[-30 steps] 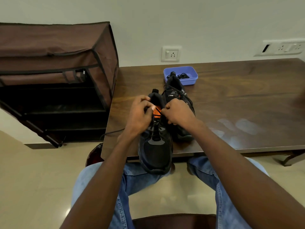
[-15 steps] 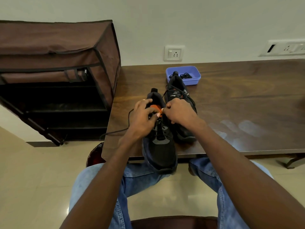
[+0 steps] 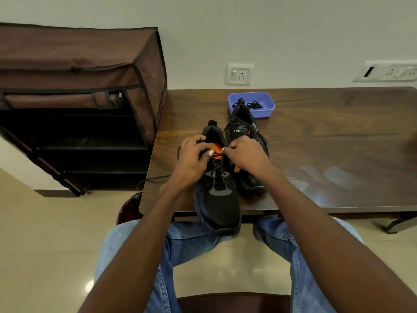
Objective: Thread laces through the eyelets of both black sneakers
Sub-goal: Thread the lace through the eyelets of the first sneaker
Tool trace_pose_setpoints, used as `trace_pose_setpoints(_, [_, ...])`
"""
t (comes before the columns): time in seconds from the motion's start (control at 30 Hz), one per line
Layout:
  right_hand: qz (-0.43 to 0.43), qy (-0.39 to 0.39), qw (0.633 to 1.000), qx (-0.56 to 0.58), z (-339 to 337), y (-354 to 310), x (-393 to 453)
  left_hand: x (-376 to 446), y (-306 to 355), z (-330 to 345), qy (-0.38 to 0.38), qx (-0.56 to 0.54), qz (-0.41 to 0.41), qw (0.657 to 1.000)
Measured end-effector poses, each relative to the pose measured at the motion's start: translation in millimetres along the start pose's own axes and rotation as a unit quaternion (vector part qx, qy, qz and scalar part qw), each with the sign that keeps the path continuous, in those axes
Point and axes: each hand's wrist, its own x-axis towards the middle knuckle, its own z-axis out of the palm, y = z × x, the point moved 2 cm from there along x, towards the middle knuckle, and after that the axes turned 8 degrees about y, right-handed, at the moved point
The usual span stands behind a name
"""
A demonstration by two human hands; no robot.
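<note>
Sneakers sit side by side at frame centre on the counter [image 3: 327,143]: the near sneaker [image 3: 217,199] overhangs its front edge, the far sneaker [image 3: 246,132] lies just right. Left hand [image 3: 191,159] and right hand [image 3: 246,154] each curl their fingers, pinching the black lace [image 3: 216,170] beside the orange tongue. A blue tray [image 3: 268,109] sits behind.

A dark wooden worktop [image 3: 327,136] stands against a pale wall [image 3: 248,26] bearing a socket [image 3: 238,74] and a switch panel [image 3: 390,71], with a brown fabric shoe rack [image 3: 79,71] off its left edge on glossy beige floor tiles [image 3: 45,245].
</note>
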Motion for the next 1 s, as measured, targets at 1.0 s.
trace_pose_setpoints(1.0, [0.029, 0.015, 0.998, 0.054, 6, 4, -4, -11, 7, -1, 0.146, -0.056, 0.061, 0.986])
